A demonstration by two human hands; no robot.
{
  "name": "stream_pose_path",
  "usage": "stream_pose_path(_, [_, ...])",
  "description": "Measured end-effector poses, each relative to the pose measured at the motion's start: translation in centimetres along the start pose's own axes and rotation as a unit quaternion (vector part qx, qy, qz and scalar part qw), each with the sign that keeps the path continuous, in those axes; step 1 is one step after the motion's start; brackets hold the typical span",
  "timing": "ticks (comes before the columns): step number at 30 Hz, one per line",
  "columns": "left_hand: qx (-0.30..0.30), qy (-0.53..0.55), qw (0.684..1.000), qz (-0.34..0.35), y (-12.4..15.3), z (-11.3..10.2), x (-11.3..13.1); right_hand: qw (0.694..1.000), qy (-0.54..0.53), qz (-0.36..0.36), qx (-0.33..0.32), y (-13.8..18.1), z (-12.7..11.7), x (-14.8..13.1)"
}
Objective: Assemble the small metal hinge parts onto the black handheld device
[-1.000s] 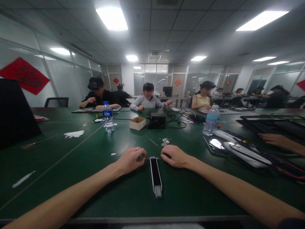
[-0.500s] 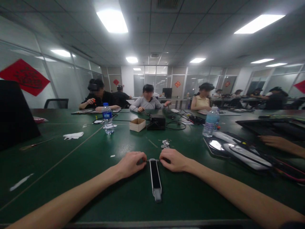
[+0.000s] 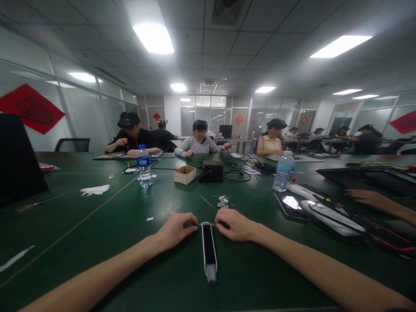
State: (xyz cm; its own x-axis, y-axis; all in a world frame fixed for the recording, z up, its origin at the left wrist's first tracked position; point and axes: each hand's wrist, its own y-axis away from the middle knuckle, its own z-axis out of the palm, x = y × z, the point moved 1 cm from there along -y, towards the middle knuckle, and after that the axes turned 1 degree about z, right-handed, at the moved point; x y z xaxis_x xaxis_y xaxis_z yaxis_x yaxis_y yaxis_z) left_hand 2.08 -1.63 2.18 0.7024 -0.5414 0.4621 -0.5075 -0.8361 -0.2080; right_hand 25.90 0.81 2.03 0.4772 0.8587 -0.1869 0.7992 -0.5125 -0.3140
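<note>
A long narrow device with a black face and white edges (image 3: 209, 247) lies on the green table, with a grey block at its near end. At its far end, my left hand (image 3: 178, 229) is on the left side, thumb and forefinger pinched together. On the right side my right hand (image 3: 234, 224) pinches likewise, fingers curled. Something thin shows between each set of fingertips and the device's far end, too small to make out. Several small silvery pieces (image 3: 223, 201) lie just beyond my right hand.
A small open box (image 3: 185, 175) and a black box (image 3: 210, 171) with cables stand ahead. Water bottles stand at left (image 3: 144, 167) and right (image 3: 283, 172). White-and-black devices (image 3: 331, 216) lie at right, near another person's hand (image 3: 367, 197). Several people sit across the table.
The view has tilted up and shifted slightly, so everything appears lower and a little left. Both hands keep their pinch at the device's far end.
</note>
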Motion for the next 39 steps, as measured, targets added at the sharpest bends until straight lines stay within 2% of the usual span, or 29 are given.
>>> stream_pose_path(8, [0.019, 0.076, 0.997, -0.023, -0.1, 0.3, 0.0, 1.0, -0.011, 0.017, -0.006, -0.1, 0.1, -0.1])
stream_pose_path(11, [0.006, 0.099, 0.995, -0.015, -0.1, 0.6, 0.0, 1.0, -0.01, 0.014, -0.007, -0.1, 0.4, 0.1])
stream_pose_path(14, [0.022, 0.104, 0.994, -0.005, -0.1, 1.1, -0.3, 1.0, 0.003, 0.01, -0.005, -0.1, 0.6, 0.3])
stream_pose_path(20, [0.032, 0.029, 0.999, 0.022, -0.3, 1.8, -1.0, 1.0, 0.028, 0.006, 0.004, 0.0, 0.5, 0.3])
stream_pose_path(22, [0.028, -0.01, 0.999, 0.029, -0.2, 1.7, -0.9, 0.998, 0.05, 0.023, 0.025, -0.1, 0.3, 0.7])
stream_pose_path(25, [0.018, -0.046, 0.999, 0.022, 0.0, 1.4, -0.6, 0.989, 0.085, 0.093, 0.082, -0.1, 0.1, 2.7])
stream_pose_path(28, [0.011, -0.057, 0.998, 0.017, 0.1, 1.2, -0.4, 0.97, 0.111, 0.185, 0.116, 0.4, 0.1, 6.2])
stream_pose_path(30, [0.008, -0.061, 0.998, 0.018, 0.2, 1.1, -0.4, 0.958, 0.124, 0.233, 0.108, 1.0, 0.3, 8.6])
stream_pose_path(33, [0.004, -0.064, 0.998, 0.019, 0.3, 1.1, -0.3, 0.95, 0.12, 0.282, 0.062, 1.7, 0.7, 11.2])
stream_pose_path(36, [0.001, -0.065, 0.998, 0.021, 0.2, 1.1, -0.1, 0.951, 0.101, 0.292, 0.027, 1.9, 1.1, 12.1])
stream_pose_path(39, [0.001, -0.069, 0.997, 0.022, 0.2, 1.1, -0.1, 0.954, 0.1, 0.282, 0.021, 1.7, 1.3, 12.0])
